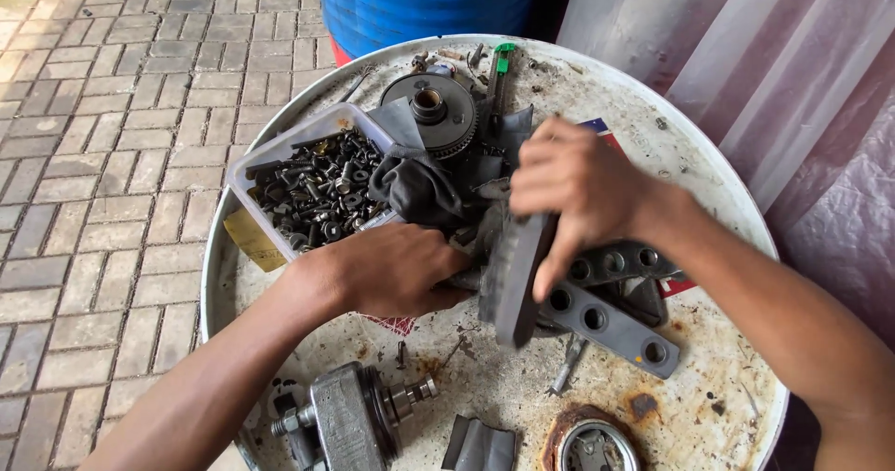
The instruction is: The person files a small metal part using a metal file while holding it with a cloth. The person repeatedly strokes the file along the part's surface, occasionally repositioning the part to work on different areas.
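- The right hand (569, 187) comes from above, its fingers (550, 270) wrapped over the top edge of a dark grey ribbed casing (515, 280) that stands on edge near the middle of the round metal tabletop (709, 406).
- The left hand (396, 270) presses in at the casing's left side; its fingers are curled and hidden behind the part, so I cannot tell exactly what they clasp.
- A firm hold from both sides looks wise here, since the casing is balanced on its narrow edge.
- Just beside it on the right lie grey plates with round holes (611, 322), crowding that side.
- Behind are a dark rag (415, 187), a toothed round hub (431, 109) and a clear plastic tub of bolts (312, 191).
- Nearer the front edge sit a small shaft assembly (350, 420) and a rusty tin (592, 443).
- A blue drum (419, 0) stands beyond the table.
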